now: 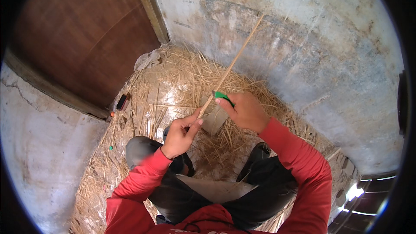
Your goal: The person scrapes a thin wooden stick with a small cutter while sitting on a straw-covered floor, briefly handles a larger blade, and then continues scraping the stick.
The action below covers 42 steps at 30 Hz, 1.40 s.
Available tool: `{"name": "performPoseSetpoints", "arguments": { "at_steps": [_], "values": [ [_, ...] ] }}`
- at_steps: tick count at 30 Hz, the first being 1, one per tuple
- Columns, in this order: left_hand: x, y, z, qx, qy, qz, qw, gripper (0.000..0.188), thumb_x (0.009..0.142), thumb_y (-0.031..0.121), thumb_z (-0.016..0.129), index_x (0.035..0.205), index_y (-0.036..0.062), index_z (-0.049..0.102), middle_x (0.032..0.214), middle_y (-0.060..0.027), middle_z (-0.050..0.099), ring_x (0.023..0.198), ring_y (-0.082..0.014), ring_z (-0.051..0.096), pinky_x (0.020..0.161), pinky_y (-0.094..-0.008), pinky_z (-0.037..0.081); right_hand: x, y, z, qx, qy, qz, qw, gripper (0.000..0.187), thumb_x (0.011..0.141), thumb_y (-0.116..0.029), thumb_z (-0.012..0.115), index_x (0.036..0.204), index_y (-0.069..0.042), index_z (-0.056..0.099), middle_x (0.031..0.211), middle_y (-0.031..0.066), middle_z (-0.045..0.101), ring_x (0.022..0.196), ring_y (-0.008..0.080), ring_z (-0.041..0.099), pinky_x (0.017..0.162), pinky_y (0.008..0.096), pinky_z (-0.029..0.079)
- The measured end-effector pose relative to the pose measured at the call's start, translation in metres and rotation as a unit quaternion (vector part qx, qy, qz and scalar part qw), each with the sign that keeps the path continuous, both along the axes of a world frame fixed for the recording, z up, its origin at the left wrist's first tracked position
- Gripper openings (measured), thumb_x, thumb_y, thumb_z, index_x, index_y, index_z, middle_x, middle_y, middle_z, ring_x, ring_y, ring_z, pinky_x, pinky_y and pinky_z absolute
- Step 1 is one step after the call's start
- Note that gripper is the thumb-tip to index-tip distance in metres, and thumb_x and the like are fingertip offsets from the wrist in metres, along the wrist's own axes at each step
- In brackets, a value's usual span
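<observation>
A long, thin strip of pale wood, perhaps bamboo [239, 54], slants up and away to the right in front of me. My left hand [183, 133] is closed around its near end, thumb laid along it. In my right hand [247, 109] is a green-handled utility knife [222, 96], gripped with the thumb pressed toward the strip. The knife's dark blade meets the strip a short way beyond my left hand. Part of the handle is hidden by my right fingers.
Straw-like shavings [180, 67] are heaped over the floor along the wall [286, 61]. A brown door [86, 35] stands at the far left. Near its foot lies a small dark object [121, 102]. A crumpled pale cloth or bag [147, 60] rests by the door frame.
</observation>
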<state>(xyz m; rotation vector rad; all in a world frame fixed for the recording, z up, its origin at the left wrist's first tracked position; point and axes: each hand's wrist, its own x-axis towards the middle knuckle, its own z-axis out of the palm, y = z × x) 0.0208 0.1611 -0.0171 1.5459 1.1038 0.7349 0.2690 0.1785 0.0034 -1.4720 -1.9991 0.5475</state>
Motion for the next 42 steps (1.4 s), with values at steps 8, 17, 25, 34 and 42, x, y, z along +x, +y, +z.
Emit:
{"name": "performPoseSetpoints", "arguments": {
  "at_steps": [8, 17, 25, 34, 42],
  "values": [
    [-0.029, -0.010, -0.007, 0.023, 0.026, -0.021, 0.999, 0.044, 0.102, 0.014, 0.060, 0.139, -0.0091, 0.052, 0.066, 0.0087, 0.042, 0.059, -0.0013, 0.036, 0.053, -0.0216, 0.032, 0.022, 0.034, -0.009, -0.001, -0.012, -0.033, 0.999, 0.054, 0.103, -0.050, 0.049, 0.079, -0.003, 0.062, 0.056, 0.0156, 0.052, 0.051, 0.0359, 0.053, 0.054, 0.0486, 0.043],
    [-0.085, -0.045, 0.003, 0.056, 0.026, -0.146, 0.987, 0.035, 0.101, 0.011, 0.061, 0.133, -0.0042, 0.060, 0.068, 0.0011, 0.053, 0.067, -0.0035, 0.046, 0.061, -0.0227, 0.041, 0.203, 0.055, -0.060, 0.135, -0.005, -0.341, 0.930, 0.047, 0.102, -0.036, 0.051, 0.107, 0.007, 0.070, 0.086, 0.0268, 0.071, 0.084, 0.0347, 0.072, 0.077, 0.0433, 0.053],
    [-0.110, -0.043, -0.004, -0.082, -0.146, 0.014, 0.986, 0.040, 0.108, 0.016, 0.048, 0.144, -0.0011, 0.050, 0.057, 0.0065, 0.038, 0.044, -0.0030, 0.032, 0.043, -0.0218, 0.027, 0.274, -0.021, -0.041, 0.014, 0.119, -0.458, 0.881, 0.062, 0.102, -0.052, 0.051, 0.064, -0.002, 0.052, 0.059, 0.0033, 0.047, 0.057, 0.0151, 0.041, 0.056, 0.0347, 0.037],
    [-0.032, -0.022, 0.025, -0.102, -0.234, -0.008, 0.967, 0.042, 0.110, 0.018, 0.044, 0.148, 0.0012, 0.046, 0.055, 0.0072, 0.031, 0.042, -0.0040, 0.028, 0.042, -0.0227, 0.026, 0.103, -0.008, 0.005, 0.002, 0.112, -0.181, 0.977, 0.051, 0.101, -0.049, 0.056, 0.085, 0.000, 0.065, 0.060, 0.0028, 0.045, 0.055, 0.0137, 0.039, 0.053, 0.0337, 0.035],
    [0.011, -0.019, 0.028, -0.123, -0.221, -0.017, 0.967, 0.043, 0.109, 0.022, 0.046, 0.148, 0.0036, 0.046, 0.057, 0.0059, 0.031, 0.041, -0.0051, 0.031, 0.041, -0.0230, 0.026, -0.006, -0.042, 0.033, -0.001, 0.038, -0.005, 0.999, 0.039, 0.099, -0.040, 0.059, 0.088, -0.004, 0.069, 0.058, 0.0179, 0.055, 0.051, 0.0375, 0.056, 0.051, 0.0455, 0.043]
  ]
}}
